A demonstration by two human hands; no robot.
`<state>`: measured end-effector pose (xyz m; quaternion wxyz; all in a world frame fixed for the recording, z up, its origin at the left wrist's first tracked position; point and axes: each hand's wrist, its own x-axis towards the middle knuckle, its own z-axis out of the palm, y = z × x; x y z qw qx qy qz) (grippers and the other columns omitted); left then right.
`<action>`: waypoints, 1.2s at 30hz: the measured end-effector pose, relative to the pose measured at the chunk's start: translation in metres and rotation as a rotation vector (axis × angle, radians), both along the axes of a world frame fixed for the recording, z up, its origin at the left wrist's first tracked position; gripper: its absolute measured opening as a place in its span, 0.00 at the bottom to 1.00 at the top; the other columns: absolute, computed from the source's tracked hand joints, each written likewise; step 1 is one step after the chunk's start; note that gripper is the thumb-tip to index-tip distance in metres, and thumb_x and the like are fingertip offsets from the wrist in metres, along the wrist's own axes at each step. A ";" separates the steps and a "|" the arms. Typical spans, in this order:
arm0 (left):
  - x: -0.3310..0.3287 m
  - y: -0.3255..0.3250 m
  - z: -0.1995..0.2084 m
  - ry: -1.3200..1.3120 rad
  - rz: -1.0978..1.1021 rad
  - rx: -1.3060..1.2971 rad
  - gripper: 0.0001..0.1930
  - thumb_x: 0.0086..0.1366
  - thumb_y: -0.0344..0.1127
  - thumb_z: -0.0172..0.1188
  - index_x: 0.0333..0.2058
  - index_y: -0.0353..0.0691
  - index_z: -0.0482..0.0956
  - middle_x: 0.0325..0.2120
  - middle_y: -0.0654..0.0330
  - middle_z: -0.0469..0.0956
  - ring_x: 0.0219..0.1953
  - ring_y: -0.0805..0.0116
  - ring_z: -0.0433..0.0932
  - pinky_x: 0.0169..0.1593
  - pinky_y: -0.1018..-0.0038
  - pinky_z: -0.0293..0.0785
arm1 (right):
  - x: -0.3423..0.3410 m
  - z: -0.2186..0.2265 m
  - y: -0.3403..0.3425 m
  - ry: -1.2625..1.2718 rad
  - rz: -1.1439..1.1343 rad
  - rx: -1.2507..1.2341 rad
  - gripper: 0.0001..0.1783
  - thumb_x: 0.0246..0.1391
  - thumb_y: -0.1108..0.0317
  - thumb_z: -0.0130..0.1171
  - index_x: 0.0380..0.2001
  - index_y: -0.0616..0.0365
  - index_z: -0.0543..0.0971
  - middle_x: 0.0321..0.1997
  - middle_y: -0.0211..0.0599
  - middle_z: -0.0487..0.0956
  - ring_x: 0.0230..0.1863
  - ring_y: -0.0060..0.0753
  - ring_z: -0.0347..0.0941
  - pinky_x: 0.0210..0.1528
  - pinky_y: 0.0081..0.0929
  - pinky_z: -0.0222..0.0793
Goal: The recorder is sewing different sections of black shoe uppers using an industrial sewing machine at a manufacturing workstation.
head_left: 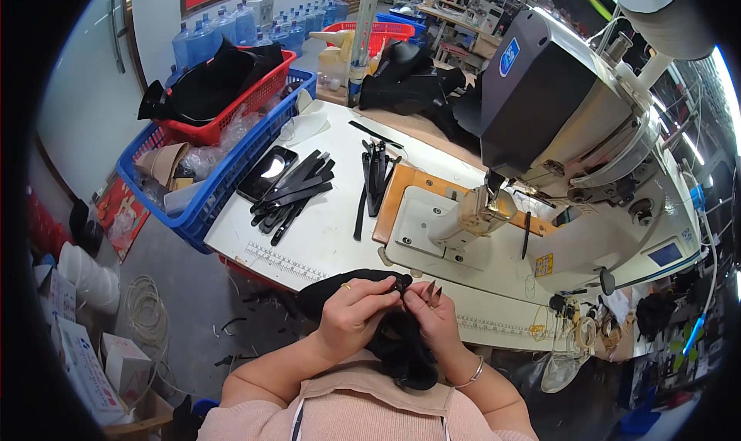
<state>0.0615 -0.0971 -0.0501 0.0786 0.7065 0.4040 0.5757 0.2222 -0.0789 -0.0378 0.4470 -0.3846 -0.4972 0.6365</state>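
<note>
Close in front of my body, at the table's near edge, I hold a soft black fabric piece (pixel 340 286) whose lower part (pixel 401 356) hangs toward my lap. My left hand (pixel 356 311) is closed, its thumb and fingers pinching the fabric's upper edge. Right beside it, my right hand (pixel 432 313) is closed on the same edge. Two dark pointed tips, like those of thread snips (pixel 434 290), stick up from among the right fingers; their handle is hidden. Whatever small detail lies between the fingertips is too small to make out.
A sewing machine (pixel 556 93) stands at the right of the white table (pixel 324 236). Black strips (pixel 297 194), more strips (pixel 376 178) and a phone (pixel 268 173) lie beyond my hands. At left, a blue basket (pixel 193 221) carries a red basket (pixel 208 132) with black material.
</note>
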 end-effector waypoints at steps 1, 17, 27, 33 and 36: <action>-0.001 -0.002 0.002 -0.002 -0.002 0.000 0.13 0.47 0.22 0.66 0.34 0.37 0.81 0.38 0.53 0.80 0.34 0.60 0.79 0.37 0.72 0.75 | 0.004 -0.001 0.002 0.029 0.052 -0.044 0.07 0.62 0.69 0.50 0.36 0.62 0.72 0.29 0.27 0.75 0.31 0.15 0.69 0.36 0.14 0.65; -0.017 0.005 -0.010 -0.422 -0.497 -0.742 0.20 0.57 0.29 0.65 0.47 0.34 0.71 0.39 0.57 0.76 0.44 0.70 0.75 0.50 0.75 0.70 | 0.015 0.028 0.017 -0.172 0.198 -0.003 0.08 0.59 0.68 0.54 0.38 0.61 0.74 0.21 0.25 0.73 0.21 0.13 0.65 0.24 0.12 0.59; -0.075 0.014 0.043 -0.992 -0.425 -0.366 0.05 0.64 0.32 0.57 0.37 0.40 0.74 0.32 0.65 0.77 0.36 0.76 0.74 0.43 0.78 0.70 | 0.021 0.036 0.043 0.091 -0.112 0.132 0.10 0.62 0.66 0.51 0.40 0.61 0.75 0.26 0.34 0.78 0.18 0.14 0.60 0.17 0.12 0.50; -0.260 0.052 0.170 -0.995 0.065 0.619 0.12 0.69 0.32 0.46 0.46 0.32 0.73 0.46 0.54 0.76 0.49 0.65 0.74 0.56 0.68 0.67 | 0.040 0.001 0.047 0.033 -0.084 0.032 0.06 0.58 0.70 0.55 0.36 0.60 0.76 0.22 0.33 0.76 0.16 0.15 0.62 0.17 0.12 0.53; -0.344 0.060 0.177 -0.591 0.042 0.670 0.05 0.68 0.31 0.51 0.39 0.36 0.72 0.34 0.63 0.73 0.38 0.73 0.69 0.48 0.75 0.64 | 0.046 -0.016 0.046 0.064 -0.133 -0.031 0.06 0.58 0.70 0.55 0.36 0.60 0.76 0.21 0.33 0.76 0.16 0.15 0.62 0.17 0.12 0.53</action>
